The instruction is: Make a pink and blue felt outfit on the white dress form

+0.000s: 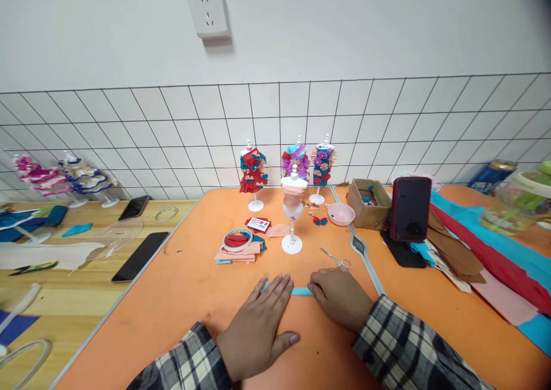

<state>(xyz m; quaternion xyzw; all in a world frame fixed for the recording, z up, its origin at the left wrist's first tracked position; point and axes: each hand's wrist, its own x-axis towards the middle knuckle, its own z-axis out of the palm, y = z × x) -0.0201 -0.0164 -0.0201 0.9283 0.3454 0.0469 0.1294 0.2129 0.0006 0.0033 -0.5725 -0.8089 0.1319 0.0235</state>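
Observation:
A narrow light-blue strip (302, 292) lies flat on the orange tabletop (181, 321). My left hand (260, 329) presses palm down over its left end, fingers stretched out. At the strip's right end, my right hand (340, 297) is closed, with thumb and forefinger pinching it. Small scissors (336, 258) lie just beyond my right hand. A small white mannequin (293, 206) with a pale pink band around it stands ahead of both hands. Left of it, a roll of tape (237, 240) rests on a stack of pink, red and blue pieces (241, 255).
Three dressed mannequins (253, 172) stand by the tiled wall. A pink bowl (341, 213), cardboard box (369, 203) and upright phone (411, 209) are at the right, near long coloured fabric strips (486, 246). On the wooden table at left lies a dark phone (140, 257).

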